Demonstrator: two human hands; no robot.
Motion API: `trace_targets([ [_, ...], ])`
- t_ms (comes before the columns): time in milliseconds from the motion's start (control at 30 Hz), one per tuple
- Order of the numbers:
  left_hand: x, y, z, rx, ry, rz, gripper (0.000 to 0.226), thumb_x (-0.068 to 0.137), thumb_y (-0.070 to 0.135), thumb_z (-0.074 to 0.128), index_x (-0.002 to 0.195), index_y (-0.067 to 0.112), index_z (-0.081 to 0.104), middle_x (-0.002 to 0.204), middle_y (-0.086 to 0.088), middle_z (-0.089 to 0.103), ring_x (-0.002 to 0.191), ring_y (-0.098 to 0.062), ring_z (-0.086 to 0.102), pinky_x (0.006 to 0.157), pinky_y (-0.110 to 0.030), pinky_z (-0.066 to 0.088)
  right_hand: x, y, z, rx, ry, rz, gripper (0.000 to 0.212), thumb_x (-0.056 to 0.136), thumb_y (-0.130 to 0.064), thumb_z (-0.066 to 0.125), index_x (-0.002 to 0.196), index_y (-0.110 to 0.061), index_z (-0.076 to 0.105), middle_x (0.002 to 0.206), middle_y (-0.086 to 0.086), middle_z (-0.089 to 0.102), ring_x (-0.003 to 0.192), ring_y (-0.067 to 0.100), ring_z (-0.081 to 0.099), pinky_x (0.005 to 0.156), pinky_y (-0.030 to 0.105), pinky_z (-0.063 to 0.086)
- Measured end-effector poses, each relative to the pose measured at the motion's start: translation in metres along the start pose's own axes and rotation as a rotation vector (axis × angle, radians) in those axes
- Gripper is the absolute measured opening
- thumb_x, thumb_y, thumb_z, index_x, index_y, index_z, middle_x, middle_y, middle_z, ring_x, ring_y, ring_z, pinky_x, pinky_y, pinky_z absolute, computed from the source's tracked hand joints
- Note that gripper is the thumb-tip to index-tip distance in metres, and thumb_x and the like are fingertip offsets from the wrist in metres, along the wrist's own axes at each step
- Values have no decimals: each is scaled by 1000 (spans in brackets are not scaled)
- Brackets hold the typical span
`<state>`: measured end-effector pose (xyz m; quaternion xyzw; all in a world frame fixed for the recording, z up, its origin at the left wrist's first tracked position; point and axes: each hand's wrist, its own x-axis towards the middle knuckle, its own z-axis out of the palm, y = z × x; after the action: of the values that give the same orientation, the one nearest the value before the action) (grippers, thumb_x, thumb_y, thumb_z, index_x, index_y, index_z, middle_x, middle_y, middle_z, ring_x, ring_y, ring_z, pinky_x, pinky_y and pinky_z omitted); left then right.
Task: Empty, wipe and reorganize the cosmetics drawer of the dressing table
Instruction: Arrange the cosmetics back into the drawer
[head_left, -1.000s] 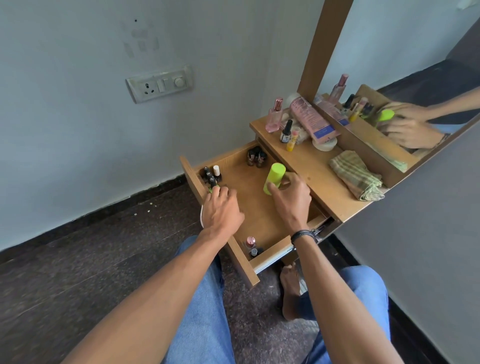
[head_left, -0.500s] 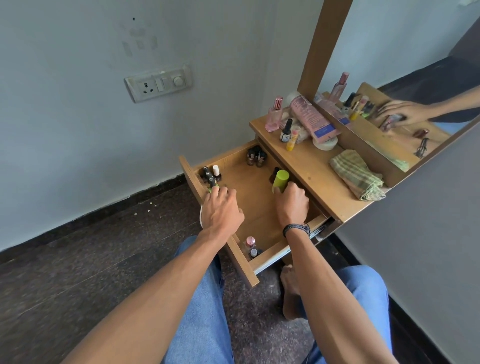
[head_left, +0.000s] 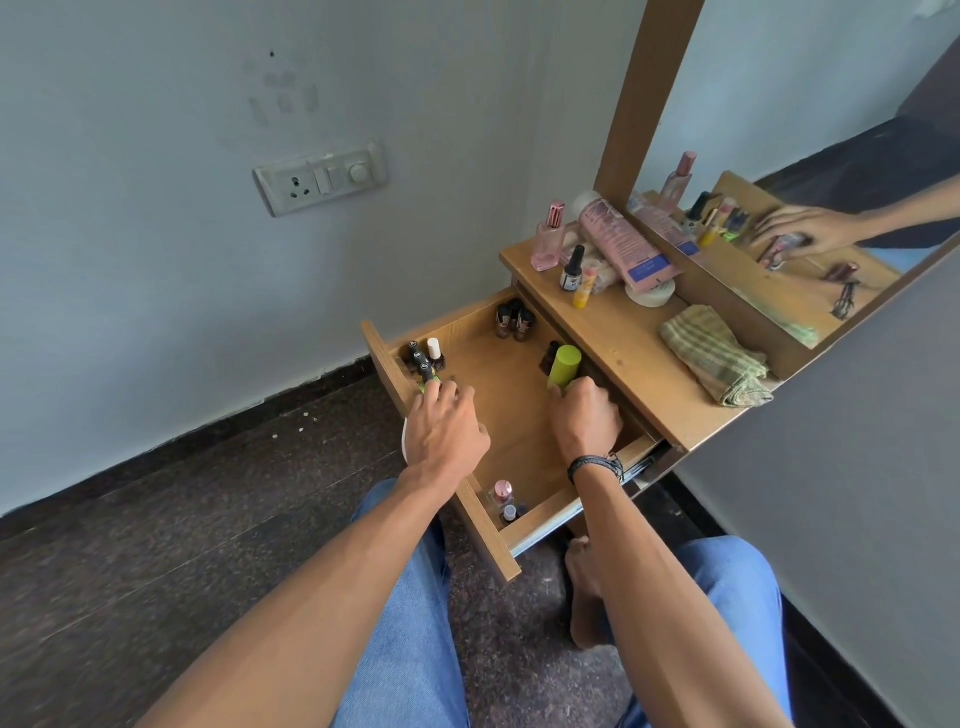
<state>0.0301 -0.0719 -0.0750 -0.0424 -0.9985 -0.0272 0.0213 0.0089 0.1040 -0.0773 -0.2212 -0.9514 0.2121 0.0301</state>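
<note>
The wooden drawer (head_left: 498, 384) is pulled out. My right hand (head_left: 587, 418) grips the base of a lime-green bottle (head_left: 563, 366) standing upright at the drawer's right side, beside a dark bottle. My left hand (head_left: 447, 426) rests on the drawer's front-left edge, fingertips on a small green item (head_left: 430, 385) next to several nail polish bottles (head_left: 425, 357). More nail polishes (head_left: 514, 319) stand in the far corner. Two small bottles (head_left: 504, 501) sit in the near corner.
On the dressing table top (head_left: 623, 348) stand a pink perfume bottle (head_left: 548, 239), a pink tube (head_left: 626, 244), a dark bottle (head_left: 573, 270), a yellow stick (head_left: 583, 288) and a folded green checked cloth (head_left: 719, 358). A mirror (head_left: 810, 156) rises behind. A wall socket (head_left: 319, 179) is at left.
My right hand has lowered the lime-green bottle from above the drawer down into its right side. My left hand has stayed on the drawer's front-left edge.
</note>
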Motion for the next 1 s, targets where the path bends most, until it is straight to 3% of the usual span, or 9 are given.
trace_targets([
  [200,0,0,0,-8,7,0,45,87,35,57,129,18,60,125,-2,64,118,-21,49,99,-37,42,-12,-8,-11,123,84,-106,38,101,-43,56,80,-13,67,74,1,64,62,23,61,59,30,48],
  [300,0,1,-1,-8,1,-4,44,83,33,59,124,16,62,122,-3,65,115,-22,50,97,-36,42,-2,-15,-34,276,239,-196,34,100,-38,60,75,-17,67,65,-6,62,50,5,50,48,20,36],
  [367,0,1,-1,-11,4,-6,43,82,32,59,122,16,63,120,-3,65,114,-22,50,96,-36,42,13,-21,-52,381,333,-175,27,98,-36,63,79,-16,68,69,-7,61,54,6,49,52,21,35],
  [433,0,1,-1,-16,9,-3,45,82,30,59,125,16,62,122,-3,64,115,-22,50,96,-35,42,32,-25,-64,471,363,-120,23,94,-39,66,87,-17,67,77,-7,64,66,12,57,62,28,45],
  [633,-1,0,0,-25,9,-2,51,83,32,60,132,19,59,125,0,64,117,-20,49,98,-35,40,68,-26,-62,516,161,-51,50,82,-59,72,115,-25,54,102,-4,67,90,21,64,80,36,53],
  [767,0,0,1,-22,13,-1,51,83,33,61,132,19,60,125,0,64,116,-20,49,97,-34,41,78,-25,-60,585,157,-17,54,78,-59,77,117,-29,54,108,-2,67,97,23,65,86,41,55],
  [1000,0,0,2,-13,32,2,49,83,32,61,130,20,61,123,0,65,115,-21,50,96,-35,41,80,-28,-59,414,126,-96,50,82,-67,68,117,-33,56,117,-2,71,104,26,67,86,38,52],
])
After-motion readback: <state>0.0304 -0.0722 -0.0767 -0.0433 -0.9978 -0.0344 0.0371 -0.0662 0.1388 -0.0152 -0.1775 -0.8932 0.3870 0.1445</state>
